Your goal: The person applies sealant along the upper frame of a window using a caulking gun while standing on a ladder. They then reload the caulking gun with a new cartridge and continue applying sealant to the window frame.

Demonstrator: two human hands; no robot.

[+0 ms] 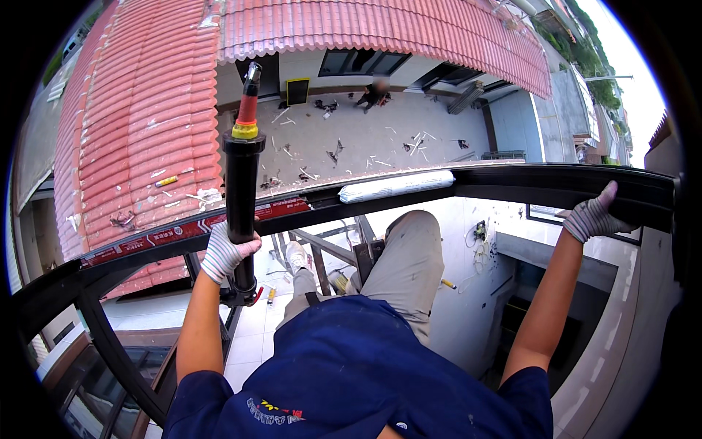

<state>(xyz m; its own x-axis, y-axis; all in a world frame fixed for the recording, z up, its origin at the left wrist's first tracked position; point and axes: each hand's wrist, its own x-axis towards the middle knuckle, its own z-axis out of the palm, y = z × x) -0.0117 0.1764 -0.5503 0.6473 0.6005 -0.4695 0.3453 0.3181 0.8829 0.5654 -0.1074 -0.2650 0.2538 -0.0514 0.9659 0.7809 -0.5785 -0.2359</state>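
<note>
My left hand [227,251], in a striped work glove, is wrapped round the lower barrel of a black caulking gun [240,175]. The gun stands upright, its red and yellow nozzle end [247,117] pointing up and a red lever at its foot. On the ledge of the long black window frame [526,189] lies a white sausage pack of sealant [396,186], apart from both hands. Farther right, my right hand [596,216], gloved too, grips the same frame with the thumb up against it; its other fingers are partly hidden.
Red protective film [175,233] covers part of the frame's left side. Beyond lies a red tiled roof [146,110], and far below, a courtyard [307,139] strewn with scraps, where a person [374,94] crouches. Metal bars [322,252] stand by my legs above a white tiled floor [245,347].
</note>
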